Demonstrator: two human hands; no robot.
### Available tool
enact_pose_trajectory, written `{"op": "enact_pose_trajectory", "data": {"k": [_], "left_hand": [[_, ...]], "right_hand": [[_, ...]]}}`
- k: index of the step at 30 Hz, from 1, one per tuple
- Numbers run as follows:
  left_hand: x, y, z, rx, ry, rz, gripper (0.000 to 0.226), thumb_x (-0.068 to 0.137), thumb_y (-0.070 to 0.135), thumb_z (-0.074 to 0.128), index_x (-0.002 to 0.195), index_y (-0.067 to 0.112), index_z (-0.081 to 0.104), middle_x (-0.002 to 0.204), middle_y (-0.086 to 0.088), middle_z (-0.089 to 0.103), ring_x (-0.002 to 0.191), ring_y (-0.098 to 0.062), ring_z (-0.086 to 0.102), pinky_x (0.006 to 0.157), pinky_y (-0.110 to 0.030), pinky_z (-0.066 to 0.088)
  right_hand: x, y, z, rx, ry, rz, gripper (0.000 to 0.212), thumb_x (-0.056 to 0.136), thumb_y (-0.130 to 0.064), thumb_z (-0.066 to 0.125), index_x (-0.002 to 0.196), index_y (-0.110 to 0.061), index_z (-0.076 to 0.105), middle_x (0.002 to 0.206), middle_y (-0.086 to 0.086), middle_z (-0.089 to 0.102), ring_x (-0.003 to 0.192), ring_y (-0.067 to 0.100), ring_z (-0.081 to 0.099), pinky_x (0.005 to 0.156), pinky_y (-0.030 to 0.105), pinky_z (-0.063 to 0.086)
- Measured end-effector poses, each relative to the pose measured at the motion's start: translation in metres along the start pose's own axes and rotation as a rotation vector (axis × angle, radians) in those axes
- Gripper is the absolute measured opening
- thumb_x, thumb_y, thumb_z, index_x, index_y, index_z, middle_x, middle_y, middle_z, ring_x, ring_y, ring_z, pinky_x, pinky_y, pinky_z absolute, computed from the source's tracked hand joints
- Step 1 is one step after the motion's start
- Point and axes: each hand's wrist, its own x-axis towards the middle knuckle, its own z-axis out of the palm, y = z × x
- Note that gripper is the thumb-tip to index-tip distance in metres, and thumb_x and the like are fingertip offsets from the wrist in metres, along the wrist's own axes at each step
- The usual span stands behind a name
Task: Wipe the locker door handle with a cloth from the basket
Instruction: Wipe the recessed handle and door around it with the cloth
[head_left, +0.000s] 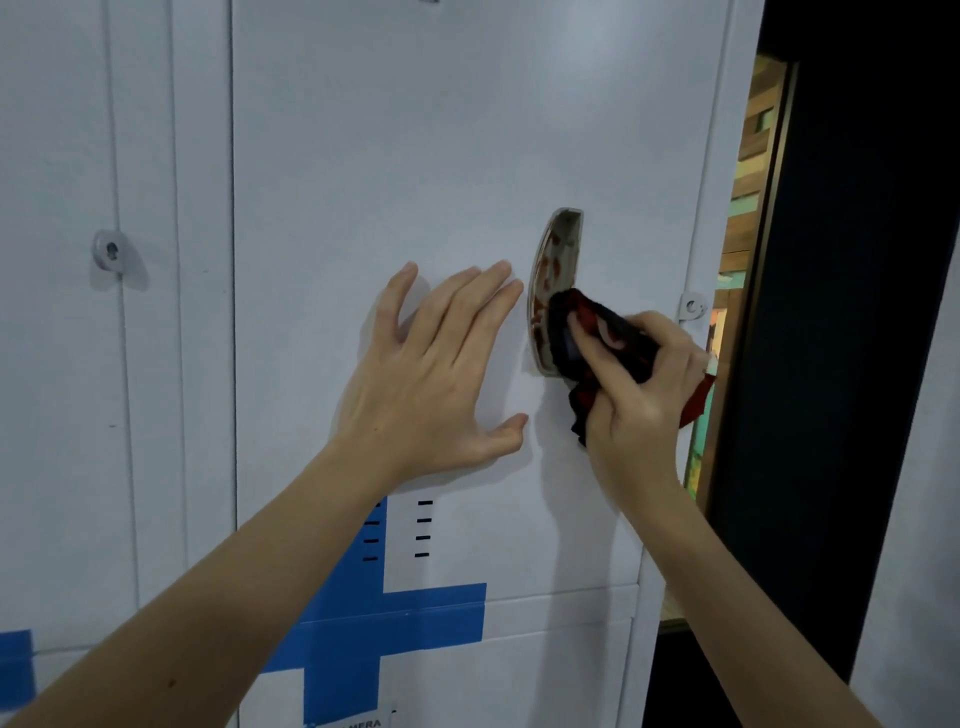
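While the L hand (431, 374) lies flat on the door (363, 130), fingers straight and spread, its grip is apart and holds nothing. Far left: a small metal lock tab (110, 252) on the next door over. Lower down there's blue tape (395, 613) in a cross shape, w/ short black vent slots (423, 527) just beside the L wrist. Centre-right is the handle (556, 254), a curved recessed cup w/ reddish-brown blotches inside, upper half showing. The cloth (560, 338), dark w/ red patches, is pressed against the handle's lower half and covers it. The R hand (644, 395) has its grip clamped on the cloth, fingers curled round the bunch, and a tail of fabric hangs below the palm. Just right of that hand, a second lock tab (693, 306) sits at the door edge. Then comes a strip of coloured wood panels (748, 197), and a dark frame (857, 312) far right.
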Motion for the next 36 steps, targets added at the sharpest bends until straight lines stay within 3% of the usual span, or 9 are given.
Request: {"op": "enact_pose_trajectory", "data": {"k": [3,7,15,19,22,26,29,36], "left_hand": [[0.0,0.0,0.0,0.0,0.0,-0.002,0.092,0.069,0.063,0.05,0.139,0.005,0.04,0.145,-0.008,0.04,0.132,-0.02,0.031,0.113,-0.047,0.006],[0.0,0.0,0.0,0.008,-0.007,0.0,0.091,0.07,0.064,0.048,0.138,0.004,0.04,0.145,-0.009,0.04,0.132,-0.021,0.032,0.112,-0.048,0.008],[0.0,0.0,-0.001,0.01,-0.013,-0.001,0.092,0.069,0.064,0.049,0.138,0.004,0.04,0.145,-0.009,0.039,0.131,-0.021,0.032,0.112,-0.049,0.009],[-0.001,0.0,-0.001,0.012,-0.016,-0.001,0.093,0.068,0.064,0.051,0.138,0.004,0.04,0.145,-0.009,0.04,0.131,-0.021,0.033,0.112,-0.048,0.008],[-0.001,0.0,0.0,0.011,-0.013,-0.001,0.093,0.068,0.064,0.052,0.138,0.004,0.04,0.145,-0.008,0.039,0.131,-0.021,0.033,0.113,-0.048,0.008],[0.0,0.001,0.0,0.005,0.005,-0.004,0.092,0.07,0.064,0.052,0.138,0.003,0.041,0.145,-0.008,0.041,0.131,-0.02,0.033,0.113,-0.047,0.008],[0.0,0.001,0.0,-0.002,0.021,-0.007,0.089,0.071,0.063,0.052,0.137,0.003,0.043,0.144,-0.008,0.042,0.131,-0.02,0.034,0.113,-0.048,0.011],[0.0,0.0,0.0,0.02,0.0,0.003,0.091,0.071,0.064,0.05,0.138,0.003,0.041,0.145,-0.008,0.04,0.132,-0.02,0.033,0.113,-0.049,0.012]], "right_hand": [[-0.011,-0.004,-0.001,-0.01,-0.036,-0.031,0.023,0.093,-0.005,0.052,0.109,-0.009,0.068,0.115,0.01,0.041,0.101,0.032,0.04,0.086,0.036,0.036],[-0.016,-0.003,-0.006,-0.004,-0.031,-0.067,0.028,0.1,-0.015,0.042,0.106,-0.009,0.069,0.114,0.009,0.042,0.099,0.031,0.04,0.081,0.04,0.038],[-0.021,-0.011,-0.002,0.026,-0.02,0.045,0.025,0.096,-0.008,0.046,0.109,-0.01,0.068,0.116,0.009,0.041,0.102,0.031,0.039,0.093,0.023,0.028],[-0.02,-0.006,-0.005,0.008,-0.024,0.06,0.037,0.086,0.009,0.052,0.113,-0.013,0.064,0.116,0.009,0.041,0.102,0.031,0.04,0.093,0.024,0.028],[0.001,-0.008,0.0,0.013,-0.015,0.127,0.037,0.089,0.004,0.043,0.115,-0.012,0.065,0.116,0.007,0.039,0.102,0.03,0.039,0.093,0.023,0.028],[-0.025,-0.021,-0.006,0.024,-0.056,0.046,0.035,0.091,-0.001,0.048,0.118,-0.018,0.062,0.116,0.008,0.038,0.102,0.029,0.039,0.089,0.031,0.035],[-0.034,-0.024,-0.005,-0.007,-0.065,0.018,0.048,0.083,0.003,0.061,0.122,-0.024,0.051,0.115,0.008,0.037,0.101,0.029,0.039,0.083,0.041,0.041],[-0.014,-0.021,0.004,-0.011,-0.029,-0.019,0.04,0.083,0.003,0.063,0.118,-0.017,0.061,0.115,0.009,0.038,0.101,0.03,0.038,0.08,0.047,0.043]]}}
